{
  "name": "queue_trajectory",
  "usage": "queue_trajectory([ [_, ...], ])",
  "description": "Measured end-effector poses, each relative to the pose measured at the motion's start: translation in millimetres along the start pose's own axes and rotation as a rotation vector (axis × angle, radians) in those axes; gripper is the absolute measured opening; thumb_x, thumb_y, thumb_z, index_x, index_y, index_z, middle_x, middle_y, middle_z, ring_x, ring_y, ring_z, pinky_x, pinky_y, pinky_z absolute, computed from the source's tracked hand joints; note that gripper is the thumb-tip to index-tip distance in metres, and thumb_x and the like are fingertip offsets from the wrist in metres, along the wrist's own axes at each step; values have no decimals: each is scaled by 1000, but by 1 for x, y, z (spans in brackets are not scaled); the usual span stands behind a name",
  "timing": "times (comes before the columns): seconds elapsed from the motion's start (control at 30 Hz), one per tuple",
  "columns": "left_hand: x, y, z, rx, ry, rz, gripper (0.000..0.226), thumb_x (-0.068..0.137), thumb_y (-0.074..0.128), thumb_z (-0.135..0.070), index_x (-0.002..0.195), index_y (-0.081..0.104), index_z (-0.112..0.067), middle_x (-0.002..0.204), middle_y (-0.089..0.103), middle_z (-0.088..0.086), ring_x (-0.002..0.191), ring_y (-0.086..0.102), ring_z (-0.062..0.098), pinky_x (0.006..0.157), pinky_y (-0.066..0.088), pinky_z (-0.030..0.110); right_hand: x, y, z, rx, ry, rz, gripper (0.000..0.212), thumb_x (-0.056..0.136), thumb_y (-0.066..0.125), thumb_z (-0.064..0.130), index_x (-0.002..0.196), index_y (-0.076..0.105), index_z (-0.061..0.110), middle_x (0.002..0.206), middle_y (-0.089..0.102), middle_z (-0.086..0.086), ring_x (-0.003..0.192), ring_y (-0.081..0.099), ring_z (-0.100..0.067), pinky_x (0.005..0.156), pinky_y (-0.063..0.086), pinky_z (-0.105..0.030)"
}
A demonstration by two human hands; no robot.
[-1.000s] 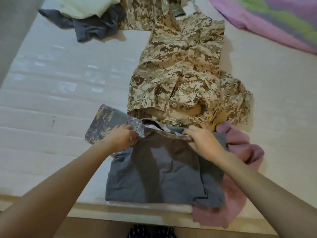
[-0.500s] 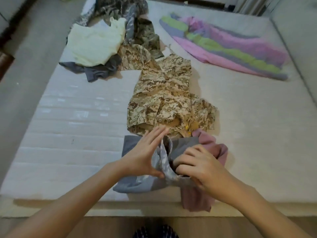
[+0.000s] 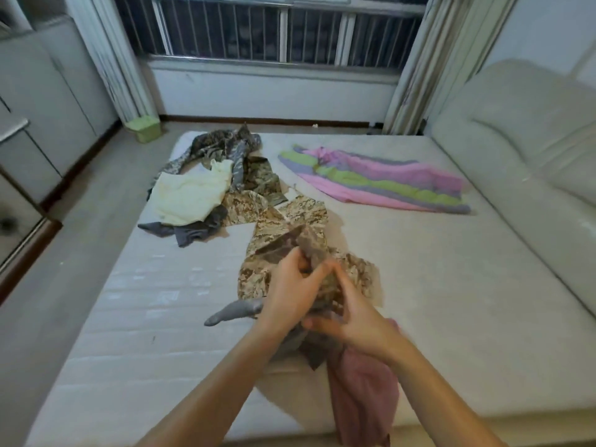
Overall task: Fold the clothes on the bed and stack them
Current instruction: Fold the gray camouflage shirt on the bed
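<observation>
Both my hands are raised over the bed's near edge with a grey garment point(image 3: 237, 311) bunched between them. My left hand point(image 3: 292, 290) grips its upper folds, a flap sticking up above the fingers. My right hand point(image 3: 348, 312) holds the lower part, fingers spread along the cloth. A pink garment point(image 3: 362, 393) lies under my right wrist and hangs over the mattress edge. Just beyond my hands lies a tan camouflage garment point(image 3: 292, 235), spread flat. At the far left is a pile of clothes: a pale yellow top point(image 3: 190, 198), a dark grey piece point(image 3: 193, 232) and dark camouflage pieces point(image 3: 225, 146).
The white mattress point(image 3: 435, 301) fills the middle of the view. A pink, green and purple striped blanket point(image 3: 377, 180) lies at its far right. A padded headboard point(image 3: 529, 150) rises on the right. A barred window and curtains stand beyond; a cabinet point(image 3: 42, 101) is at the left.
The grey garment, first flat on the bed, is now lifted and bunched between both hands. My head has tilted up, bringing the window and the room into view.
</observation>
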State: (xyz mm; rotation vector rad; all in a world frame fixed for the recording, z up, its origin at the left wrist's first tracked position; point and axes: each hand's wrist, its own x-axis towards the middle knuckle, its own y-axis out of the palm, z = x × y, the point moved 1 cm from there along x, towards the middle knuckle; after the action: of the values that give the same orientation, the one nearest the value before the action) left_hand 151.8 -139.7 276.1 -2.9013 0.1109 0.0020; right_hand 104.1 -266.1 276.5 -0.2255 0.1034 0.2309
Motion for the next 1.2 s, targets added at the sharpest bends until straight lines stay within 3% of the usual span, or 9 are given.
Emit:
queue_trajectory([
  [0.13, -9, -13, -33, 53, 169, 302, 20, 92, 59, -30, 105, 66, -43, 99, 70, -23, 97, 62, -9, 84, 52, 16, 21, -19, 15, 45, 25, -430, 36, 82, 59, -11, 109, 60, 12, 100, 67, -11, 89, 67, -19, 81, 56, -37],
  [0.27, -7, -57, -9, 160, 197, 83, 36, 84, 69, -31, 117, 58, -38, 114, 61, -25, 101, 53, -15, 79, 37, -1, 29, -49, 33, 387, 116, -509, 32, 84, 42, -12, 90, 64, 11, 82, 66, -12, 74, 64, -22, 70, 53, -33],
  [0.47, 4, -40, 31, -60, -237, 203, 115, 52, 80, -61, 146, 22, -30, 146, 33, -11, 133, 33, 11, 106, 36, 35, 38, -78, 96, 725, 77, -249, 18, 85, 38, 5, 76, 53, 11, 62, 58, -4, 60, 55, -16, 60, 48, -26],
  [0.63, 29, -6, 7, -187, -78, 128, 15, 80, 74, -29, 89, 64, -35, 91, 71, -15, 77, 65, -3, 62, 51, 11, 35, -110, 133, 546, -29, 4, 42, 74, 68, 41, 107, 64, 16, 100, 71, -7, 95, 68, -22, 80, 55, -34],
  [0.8, 76, -40, -61, 84, 257, 48, 19, 96, 52, -12, 110, 64, -10, 101, 67, -1, 83, 59, 1, 67, 45, 5, 21, -174, 129, -295, -16, -138, 33, 72, 77, 6, 102, 65, 9, 90, 71, 0, 77, 68, -1, 67, 52, -13],
  [0.9, 89, -51, -89, 398, 447, 62, 17, 96, 52, -15, 105, 67, -13, 95, 63, -4, 84, 56, 7, 64, 36, 3, 22, -200, 118, -711, 29, -247, 16, 77, 71, 1, 91, 65, 6, 86, 64, -6, 79, 59, -15, 72, 45, -26],
  [0.97, 93, -60, -98, 495, 504, 46, 16, 95, 53, -15, 99, 67, -9, 92, 65, 0, 87, 58, 16, 70, 41, 20, 24, -211, 112, -925, 13, -364, 11, 83, 63, 7, 72, 60, 9, 71, 56, -7, 76, 51, -21, 62, 34, -28],
  [1.07, 99, -77, -101, 542, 553, 7, 14, 94, 56, -15, 83, 64, -11, 80, 64, 3, 78, 58, 19, 64, 36, 28, 28, -221, 94, -862, -47, -484, 29, 82, 54, 3, 56, 44, 11, 58, 43, -5, 67, 42, -19, 54, 26, -32],
  [1.2, 103, -93, -86, 689, 597, 12, 12, 91, 61, -17, 81, 64, -13, 73, 60, -2, 65, 52, 12, 59, 30, 21, 38, -206, 68, -592, -121, -416, 18, 87, 44, -2, 76, 55, -11, 73, 53, -17, 72, 47, -20, 62, 34, -33],
])
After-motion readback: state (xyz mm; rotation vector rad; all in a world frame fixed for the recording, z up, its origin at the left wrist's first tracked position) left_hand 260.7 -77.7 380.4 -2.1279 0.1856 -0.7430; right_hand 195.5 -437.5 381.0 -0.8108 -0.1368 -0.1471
